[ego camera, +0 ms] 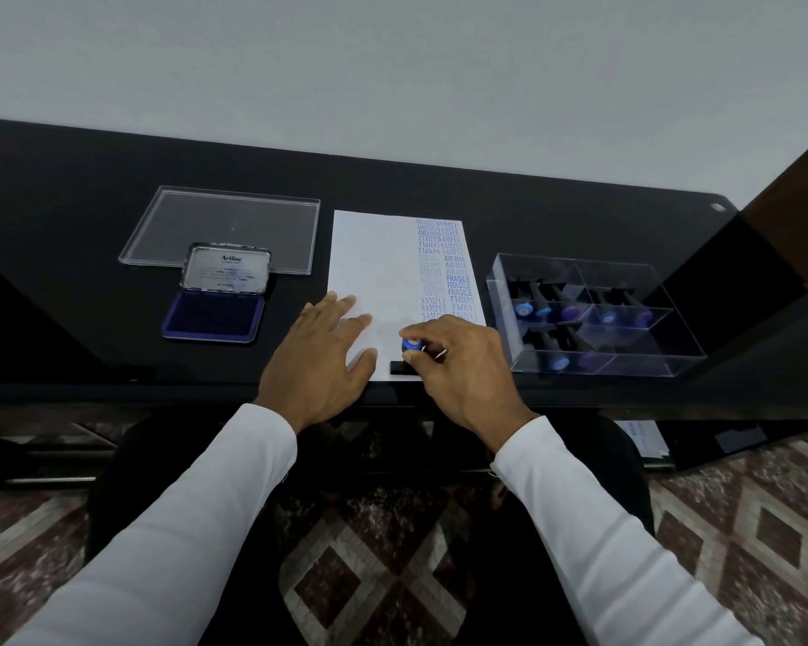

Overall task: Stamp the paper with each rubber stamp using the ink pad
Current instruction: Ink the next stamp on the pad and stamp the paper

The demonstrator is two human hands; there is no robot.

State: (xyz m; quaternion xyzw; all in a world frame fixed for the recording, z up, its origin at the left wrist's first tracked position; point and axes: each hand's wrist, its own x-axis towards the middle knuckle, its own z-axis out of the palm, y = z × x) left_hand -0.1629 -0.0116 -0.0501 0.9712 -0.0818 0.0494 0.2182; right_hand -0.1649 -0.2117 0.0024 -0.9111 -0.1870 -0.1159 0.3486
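While our left hand (320,354) lies flat with fingers spread on the paper (383,272), our right hand (460,366) pinches one stamp (411,354) upright at the sheet's bottom edge, close to the worktop (66,216) rim. One open ink pad (213,314) sits mid-left; one box (593,314) of stamps mid-right. Bare paper remains left of the prints.

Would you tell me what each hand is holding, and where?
The right hand grips a rubber stamp by its blue-topped handle; the left hand holds nothing, resting flat on the paper.

One paper (379,263), one ink pad (213,314), two hands.
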